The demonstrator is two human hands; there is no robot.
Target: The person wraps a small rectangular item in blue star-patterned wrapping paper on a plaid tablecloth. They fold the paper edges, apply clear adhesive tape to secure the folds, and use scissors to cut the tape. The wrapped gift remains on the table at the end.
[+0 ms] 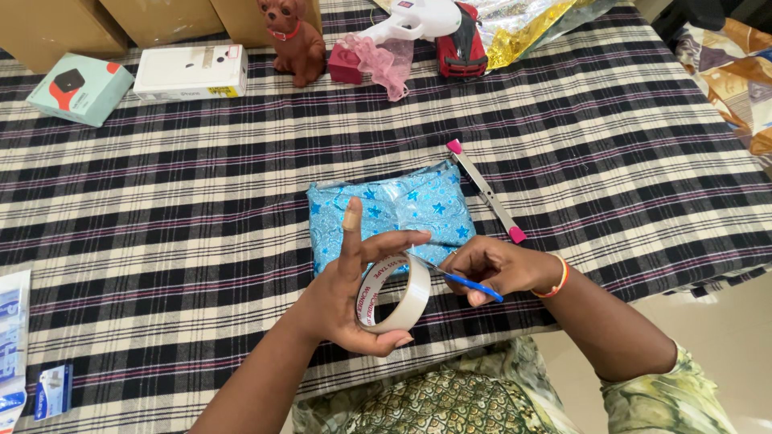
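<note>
Left hand (354, 297) grips tape roll (394, 293), fingers curled round it, right hand (490, 269) clamped on blue scissors (462, 280), snipping a strip w/ wrapped parcel (394, 213) just beyond, pressing it down likely follows.

Open checked cloth (201, 201) spans left of the blue star-wrapped parcel (390, 215), passable up to the teal box (79, 88) and white box (191, 72) at the far edge. Right of parcel: pink-ended ruler (486, 190) lies just beside it, open cloth beyond. Far centre blocked by dog figurine (293, 38), red box with pink netting (366, 60), red-and-white tool (442, 28); near-left edge holds packets (14, 337).
</note>
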